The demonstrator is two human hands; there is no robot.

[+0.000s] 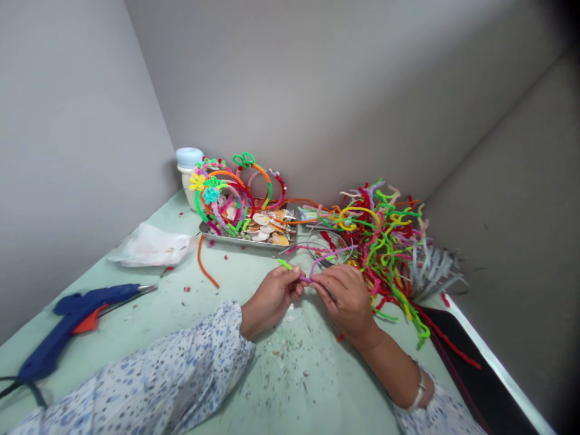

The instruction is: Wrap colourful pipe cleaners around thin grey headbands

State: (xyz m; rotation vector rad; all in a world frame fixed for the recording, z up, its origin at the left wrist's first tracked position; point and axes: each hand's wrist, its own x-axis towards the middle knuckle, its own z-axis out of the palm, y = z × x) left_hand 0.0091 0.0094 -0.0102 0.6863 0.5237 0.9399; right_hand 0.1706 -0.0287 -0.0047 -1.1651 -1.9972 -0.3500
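Note:
In the middle of the head view, my left hand [275, 297] pinches a purple pipe cleaner [327, 254]. A short lime-green piece [284, 264] sticks out past the thumb; whether it is joined to the purple one is hidden by the fingers. My right hand [348, 299] grips the same purple pipe cleaner close by, with fingers and thumb pressed together. From there its free end curves up and to the right. Both hands are just above the table, almost touching. Beyond them lies a thin wire hoop [312, 241].
A metal tray [244, 239] holds pipe-cleaner headbands [222, 202] and flat cut-out pieces. Loose pipe cleaners [385, 241] heap up at right beside grey strips [437, 272]. At left lie a blue glue gun [77, 320] and a plastic bag [151, 244]. A lidded jar [189, 166] stands behind.

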